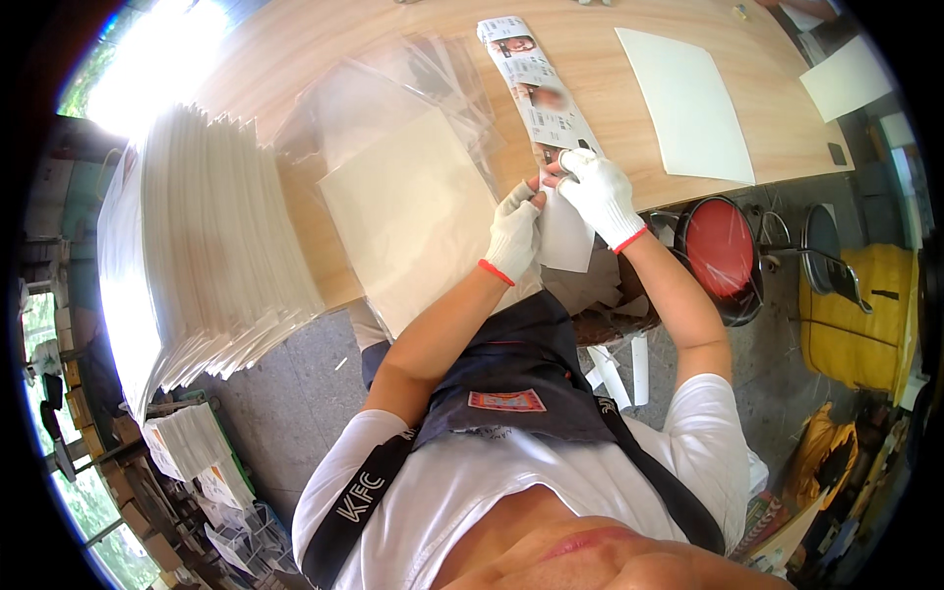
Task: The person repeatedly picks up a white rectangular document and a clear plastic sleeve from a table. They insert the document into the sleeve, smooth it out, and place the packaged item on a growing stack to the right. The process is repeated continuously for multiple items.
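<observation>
Both my hands wear white knit gloves with red cuffs, the fingertips bare. They meet at the table's near edge, over the lower end of a long strip of printed labels (536, 93) bearing pictures and small print. My left hand (515, 232) is closed, thumb and finger pinched at the strip's left edge. My right hand (594, 195) is closed too, its fingers bent over the label end from the right. A blank white piece of the strip (566, 236) hangs below my hands, past the edge. My fingers partly hide what lies between them.
Left of my hands, a cream sheet in a clear sleeve (408, 216) lies over several clear plastic sleeves (393, 84). A tall stack of white sheets (211, 226) stands further left. A white sheet (685, 103) lies at right on the wooden table (334, 34). Beyond the edge is a red stool (723, 258).
</observation>
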Demonstrator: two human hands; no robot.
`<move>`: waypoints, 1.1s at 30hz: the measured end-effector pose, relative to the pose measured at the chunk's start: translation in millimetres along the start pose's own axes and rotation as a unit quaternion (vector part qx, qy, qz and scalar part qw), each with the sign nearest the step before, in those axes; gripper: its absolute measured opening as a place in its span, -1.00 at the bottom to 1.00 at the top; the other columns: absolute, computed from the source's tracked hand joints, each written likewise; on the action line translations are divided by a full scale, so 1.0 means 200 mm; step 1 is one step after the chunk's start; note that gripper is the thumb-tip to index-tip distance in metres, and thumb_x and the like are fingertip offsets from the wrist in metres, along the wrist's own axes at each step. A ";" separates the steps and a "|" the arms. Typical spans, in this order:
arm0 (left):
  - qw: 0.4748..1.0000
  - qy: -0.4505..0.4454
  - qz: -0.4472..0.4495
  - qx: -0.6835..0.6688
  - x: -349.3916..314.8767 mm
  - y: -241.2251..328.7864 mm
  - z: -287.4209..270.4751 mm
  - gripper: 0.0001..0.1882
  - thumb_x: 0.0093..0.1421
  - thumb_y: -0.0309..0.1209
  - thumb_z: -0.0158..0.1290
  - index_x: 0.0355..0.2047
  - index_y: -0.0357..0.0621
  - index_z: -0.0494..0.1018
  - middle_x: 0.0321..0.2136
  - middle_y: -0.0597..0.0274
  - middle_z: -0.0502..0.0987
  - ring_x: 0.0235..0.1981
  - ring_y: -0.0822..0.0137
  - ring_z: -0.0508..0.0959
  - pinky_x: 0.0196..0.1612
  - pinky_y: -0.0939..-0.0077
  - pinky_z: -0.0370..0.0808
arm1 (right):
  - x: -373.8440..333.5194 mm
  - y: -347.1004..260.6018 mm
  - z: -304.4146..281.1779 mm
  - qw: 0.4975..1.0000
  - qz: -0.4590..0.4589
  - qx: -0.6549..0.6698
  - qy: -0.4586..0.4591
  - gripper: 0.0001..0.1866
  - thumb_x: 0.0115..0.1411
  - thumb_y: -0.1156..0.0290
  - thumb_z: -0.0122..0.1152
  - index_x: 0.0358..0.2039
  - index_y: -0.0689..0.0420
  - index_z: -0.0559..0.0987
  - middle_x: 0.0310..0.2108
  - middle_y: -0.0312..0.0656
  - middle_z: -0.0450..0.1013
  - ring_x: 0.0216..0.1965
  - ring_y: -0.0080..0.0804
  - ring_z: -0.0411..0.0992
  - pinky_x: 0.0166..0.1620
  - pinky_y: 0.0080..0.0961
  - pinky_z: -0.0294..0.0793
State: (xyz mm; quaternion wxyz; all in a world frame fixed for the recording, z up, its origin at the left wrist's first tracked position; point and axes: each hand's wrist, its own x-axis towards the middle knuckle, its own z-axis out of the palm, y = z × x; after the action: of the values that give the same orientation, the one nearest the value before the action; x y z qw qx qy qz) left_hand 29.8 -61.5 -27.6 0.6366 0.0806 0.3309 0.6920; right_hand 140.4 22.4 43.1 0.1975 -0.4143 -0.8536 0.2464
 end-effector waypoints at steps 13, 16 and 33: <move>0.964 0.097 0.044 0.243 -0.03 0.05 0.07 -0.81 0.18 -0.42 0.06 -0.22 -0.23 0.49 -0.40 0.40 0.50 -0.38 0.60 0.43 -0.31 0.70 0.37 | 0.02 -0.01 -0.03 0.997 -0.014 -0.060 -0.047 -0.80 0.11 0.20 0.09 -0.39 0.04 0.54 -0.38 -0.17 0.50 -0.34 -0.19 0.46 -0.31 -0.31 0.42; 0.961 0.097 0.040 0.255 -0.01 0.06 0.07 -0.83 0.18 -0.43 0.08 -0.24 -0.23 0.49 -0.38 0.39 0.51 -0.34 0.58 0.44 -0.26 0.71 0.38 | 0.04 0.02 -0.02 0.998 -0.007 -0.030 -0.046 -0.80 0.11 0.21 0.10 -0.42 0.06 0.54 -0.39 -0.18 0.51 -0.36 -0.21 0.47 -0.32 -0.33 0.41; 0.976 0.103 0.031 0.190 0.00 0.05 0.06 -0.81 0.18 -0.48 0.06 -0.18 -0.23 0.46 -0.33 0.30 0.52 -0.33 0.50 0.49 -0.26 0.63 0.45 | 0.08 0.00 -0.04 0.998 -0.045 -0.039 -0.036 -0.84 0.11 0.25 0.10 -0.44 0.06 0.52 -0.39 -0.15 0.50 -0.36 -0.20 0.46 -0.33 -0.33 0.42</move>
State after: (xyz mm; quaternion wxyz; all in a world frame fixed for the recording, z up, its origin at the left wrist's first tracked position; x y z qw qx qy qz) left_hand 27.7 -56.1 -12.1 0.5501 0.1386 0.5177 0.6404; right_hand 135.7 36.6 51.3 0.1609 -0.3739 -0.8869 0.2183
